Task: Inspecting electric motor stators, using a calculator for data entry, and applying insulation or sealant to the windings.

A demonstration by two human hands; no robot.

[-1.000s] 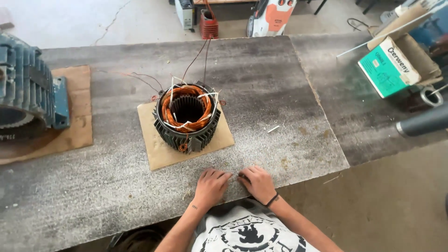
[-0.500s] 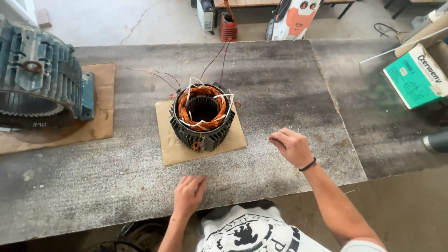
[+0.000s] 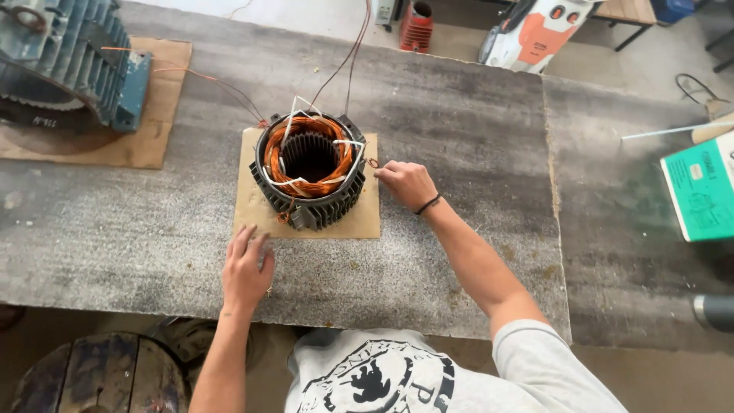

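Since half a second ago the right hand (image 3: 407, 182) has come in from open table to the stator's right side, and the left hand (image 3: 246, 266) has slid up to the cardboard's front edge. At far left a blue finned motor housing (image 3: 73, 65) sits on its own cardboard sheet. Left hand lies flat, fingers spread, fingertips on the cardboard pad (image 3: 252, 206). Mid-table on that pad stands the stator (image 3: 309, 170): dark ribbed shell, copper windings with white ties, leads trailing away. Right hand is loosely curled, fingertips at a small copper wire end; whether it pinches, I cannot tell. A green box (image 3: 702, 195) lies far right.
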